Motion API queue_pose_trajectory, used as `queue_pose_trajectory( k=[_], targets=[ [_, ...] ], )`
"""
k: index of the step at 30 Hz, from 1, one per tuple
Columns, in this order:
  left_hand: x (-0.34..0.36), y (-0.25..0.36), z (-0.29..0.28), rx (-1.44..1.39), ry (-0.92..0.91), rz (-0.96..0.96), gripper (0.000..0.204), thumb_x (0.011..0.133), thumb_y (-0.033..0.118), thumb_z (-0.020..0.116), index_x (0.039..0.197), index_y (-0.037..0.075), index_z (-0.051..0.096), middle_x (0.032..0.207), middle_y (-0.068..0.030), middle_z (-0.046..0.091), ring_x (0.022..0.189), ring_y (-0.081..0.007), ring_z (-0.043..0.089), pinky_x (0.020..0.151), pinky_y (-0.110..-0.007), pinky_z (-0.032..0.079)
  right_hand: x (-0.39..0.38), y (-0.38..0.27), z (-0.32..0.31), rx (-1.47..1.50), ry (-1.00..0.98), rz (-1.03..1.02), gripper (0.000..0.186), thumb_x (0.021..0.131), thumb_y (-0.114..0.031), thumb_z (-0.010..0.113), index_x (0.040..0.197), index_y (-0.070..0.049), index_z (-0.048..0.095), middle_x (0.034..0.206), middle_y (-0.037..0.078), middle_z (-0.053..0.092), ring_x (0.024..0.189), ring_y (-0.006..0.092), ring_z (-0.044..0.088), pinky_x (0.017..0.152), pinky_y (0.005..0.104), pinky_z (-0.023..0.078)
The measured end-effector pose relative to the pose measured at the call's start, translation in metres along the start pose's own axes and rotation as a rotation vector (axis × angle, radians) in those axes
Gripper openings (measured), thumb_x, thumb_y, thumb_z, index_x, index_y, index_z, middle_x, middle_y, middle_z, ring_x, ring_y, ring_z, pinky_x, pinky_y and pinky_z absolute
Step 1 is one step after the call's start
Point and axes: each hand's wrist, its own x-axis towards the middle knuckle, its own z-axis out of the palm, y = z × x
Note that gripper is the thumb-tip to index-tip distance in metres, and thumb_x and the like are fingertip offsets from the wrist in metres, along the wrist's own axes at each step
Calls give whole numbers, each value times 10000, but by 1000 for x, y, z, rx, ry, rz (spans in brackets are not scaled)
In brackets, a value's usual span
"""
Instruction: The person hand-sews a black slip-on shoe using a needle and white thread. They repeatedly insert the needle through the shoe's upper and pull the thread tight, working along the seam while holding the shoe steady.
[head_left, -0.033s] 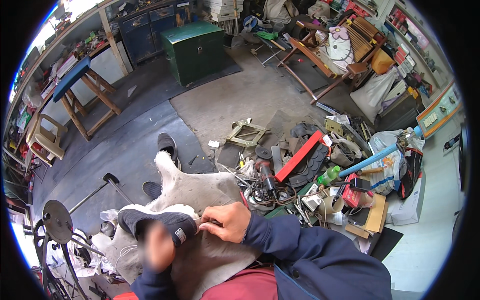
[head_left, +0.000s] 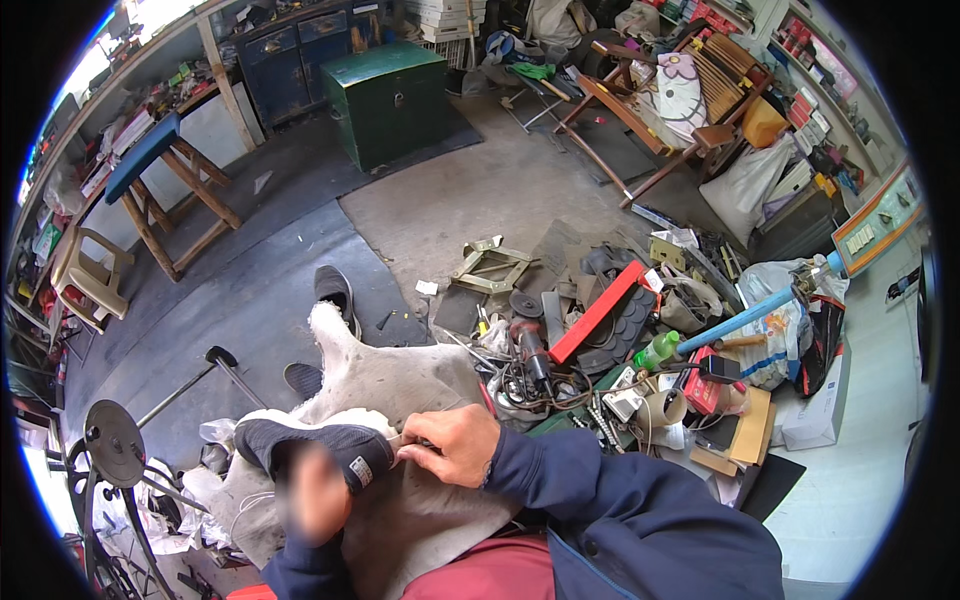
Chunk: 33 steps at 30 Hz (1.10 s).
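A dark knit shoe with a white sole (head_left: 268, 436) is held over a stained grey leather-like cover (head_left: 400, 380) spread across my lap. My left hand (head_left: 316, 492), blurred, grips the shoe from below. At the shoe's right end, beside a small pale label, my right hand (head_left: 452, 446) has thumb and forefinger pinched at the sole's edge; what they hold is too small to make out. A thin white cord (head_left: 250, 502) loops on the cover at the left. Two more dark shoes (head_left: 338, 292) show at the cover's far edge.
A metal stand with a round disc (head_left: 112, 442) is at my left. To the right lies clutter with a power tool (head_left: 530, 355), red bar (head_left: 600, 305) and bottle (head_left: 660, 349). Farther back are a green chest (head_left: 385, 115), blue-topped stool (head_left: 150, 160) and folding chair (head_left: 720, 90).
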Motion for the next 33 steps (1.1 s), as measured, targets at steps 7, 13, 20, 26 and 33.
queue_pose_trajectory(
  k=[7, 13, 20, 26, 33],
  targets=[
    [-1, -13, -3, 280, -71, 42, 325, 908, -35, 725, 1217, -14, 630, 1032, -152, 684, 893, -252, 667, 845, -385, 579, 4, -13, 7, -17, 1, 95, 218, 947, -212, 743, 997, -57, 598, 894, 137, 691, 835, 361, 696, 708, 446, 531],
    [3, 19, 4, 259, -102, -1, 254, 918, -27, 719, 1165, -22, 661, 1006, -121, 697, 885, -226, 664, 847, -368, 572, 7, -3, 1, 122, -59, 150, 379, 858, -328, 863, 919, -46, 618, 859, 138, 712, 788, 330, 703, 680, 422, 525],
    [3, 21, 1, 183, -109, -8, 182, 934, -15, 708, 1115, -28, 700, 983, -77, 713, 885, -180, 659, 850, -334, 560, 14, 10, 0, -128, -57, 181, 640, 803, -653, 820, 840, -42, 631, 685, 162, 675, 659, 386, 696, 613, 463, 528],
    [2, 21, 1, 150, -94, 0, 132, 947, -4, 699, 1071, -34, 733, 963, -39, 727, 885, -140, 654, 853, -305, 549, 15, 9, -7, -308, -114, 234, 818, 794, -837, 689, 759, -21, 653, 677, 220, 677, 686, 424, 710, 644, 481, 558],
    [6, 36, 5, 126, -100, 1, 111, 963, 8, 689, 1020, -40, 771, 939, 5, 744, 885, -94, 649, 857, -271, 537, -9, 28, -16, -370, -83, 321, 836, 821, -838, 666, 722, -9, 644, 632, 250, 621, 660, 444, 680, 628, 492, 552]
  ],
)
